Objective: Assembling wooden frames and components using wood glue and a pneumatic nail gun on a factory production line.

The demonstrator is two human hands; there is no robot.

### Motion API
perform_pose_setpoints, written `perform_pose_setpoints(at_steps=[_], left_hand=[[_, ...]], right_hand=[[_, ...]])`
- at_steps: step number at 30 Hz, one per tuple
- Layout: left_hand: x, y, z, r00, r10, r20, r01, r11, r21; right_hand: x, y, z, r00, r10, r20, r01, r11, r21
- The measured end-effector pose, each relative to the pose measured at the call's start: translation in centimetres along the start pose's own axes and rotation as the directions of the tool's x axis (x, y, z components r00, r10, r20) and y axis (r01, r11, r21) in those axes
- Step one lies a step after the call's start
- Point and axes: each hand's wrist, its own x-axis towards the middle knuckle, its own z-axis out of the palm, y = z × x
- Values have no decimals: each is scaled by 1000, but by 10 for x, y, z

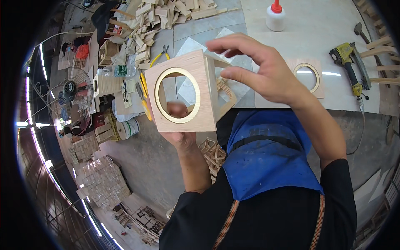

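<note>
I see left hand (183, 139) gripping wooden box (205, 89) low; right hand (260, 68) unclenched beside box, contact unclear. Box could tip if low left grip loosens.

Left hand (182, 138) gripping, right hand (271, 73) raised, fingers (238, 43) parted

Faded dark lettering (271, 132) was noted on blue apron (266, 168); print on clear bottle's (107, 71) green label (121, 70) was not resolved.
</note>
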Motion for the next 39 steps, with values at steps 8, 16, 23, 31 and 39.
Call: perform_pose_setpoints(at_steps=[8,16,23,31,39], left_hand=[[2,3,18,992,-21,-122,27,999,44],[-4,-2,20,997,-25,-72,15,991,-133],[0,-1,28,995,58,-85,-69,988,-137],[5,3,22,997,16,79,-11,998,-61],[6,-2,23,995,94,22,-91,987,-129]], right_hand=[[11,4,-11,991,39,129,-54,992,112],[-1,-1,-12,985,165,46,-170,975,140],[-9,-1,-24,961,269,61,-274,957,101],[-10,7,-33,970,245,13,-245,968,55],[-8,8,-33,967,253,30,-254,963,86]])
